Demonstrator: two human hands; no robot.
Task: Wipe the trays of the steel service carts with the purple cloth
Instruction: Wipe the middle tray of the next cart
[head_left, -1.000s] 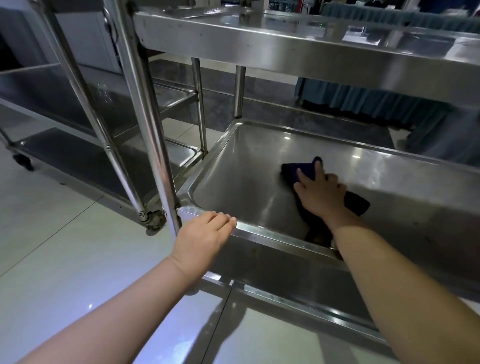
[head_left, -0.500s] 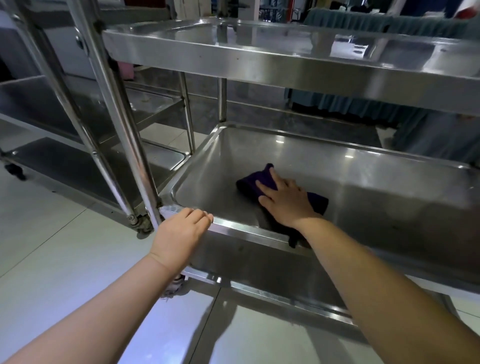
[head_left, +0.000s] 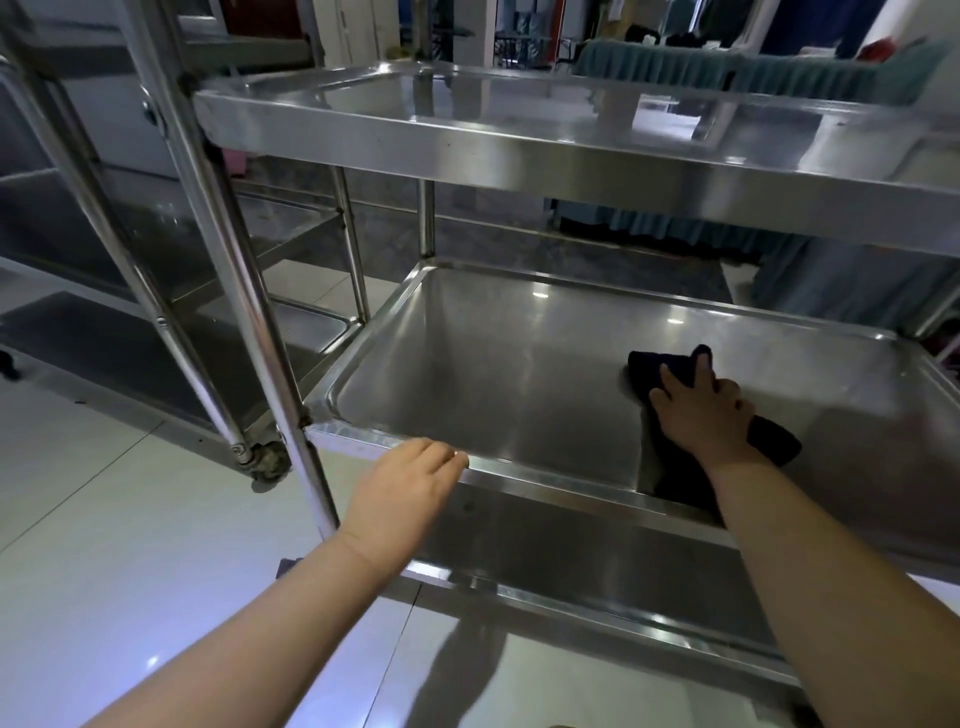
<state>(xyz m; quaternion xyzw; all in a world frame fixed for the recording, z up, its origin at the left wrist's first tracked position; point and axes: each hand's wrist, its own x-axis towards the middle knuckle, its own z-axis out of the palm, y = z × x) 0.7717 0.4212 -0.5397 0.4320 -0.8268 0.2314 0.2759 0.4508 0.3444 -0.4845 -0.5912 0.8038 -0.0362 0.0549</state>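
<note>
Purple cloth (head_left: 670, 371) lies bunched on the floor of the cart's middle tray (head_left: 498, 374), toward its right half, dark against the steel. One end pokes out beyond my fingertips toward the far rim; the other trails right and back toward the near rim under my wrist.

My right hand (head_left: 701, 415) sits palm-down on top of the cloth, fingers spread and mostly straight, pressing it to the tray bottom. Not a closed grip as far as I can see; the thumb side is partly hidden.

My left hand (head_left: 402, 493) is on the tray's near rim, close to the near-left corner. Fingers curl over the rim's edge, knuckles up, holding the lip. Fingertips are out of sight behind the rim.

Top tray (head_left: 519, 135) of the same cart runs across the upper view, shiny. A lower tray (head_left: 597, 587) shows beneath my forearms, only its near portion visible.

The cart's near-left upright post (head_left: 260, 332) stands just left of my left hand. A second steel cart (head_left: 104, 291) stands to the left, beside this one, shelves dark, one caster (head_left: 267, 465) visible near the post.

Pale glossy floor tiles (head_left: 104, 545) below. Teal skirted tables (head_left: 779, 73) in the background, well apart from the carts.
</note>
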